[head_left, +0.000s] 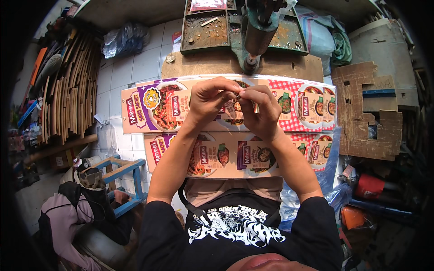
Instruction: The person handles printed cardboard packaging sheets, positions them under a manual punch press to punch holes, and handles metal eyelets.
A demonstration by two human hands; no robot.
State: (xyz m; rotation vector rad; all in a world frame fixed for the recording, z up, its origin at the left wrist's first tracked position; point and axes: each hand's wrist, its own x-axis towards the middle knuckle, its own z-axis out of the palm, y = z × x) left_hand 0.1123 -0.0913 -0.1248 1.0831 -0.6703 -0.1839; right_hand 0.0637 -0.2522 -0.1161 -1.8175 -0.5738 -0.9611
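Note:
My left hand (209,100) and my right hand (262,108) meet over the work surface, thumbs and fingertips pinched together. Between them is something small and dark, too small to name. Beneath both hands lies a long printed display board (281,125) with food pictures, a purple end and a red checkered end. Nearer to me, a second similar board (226,174) overlaps it under my forearms. Small printed cards or sachets (256,155) sit in rows on both boards. Just beyond my hands, the metal post of a press-like machine (258,38) comes down close to the far board's edge.
Metal trays (205,34) with small loose parts flank the machine, above a brown panel (199,65). Cardboard sheets (68,90) stand stacked at left; a cut cardboard piece (361,131) lies at right. A blue stool frame (129,174) and a seated person (68,217) are lower left.

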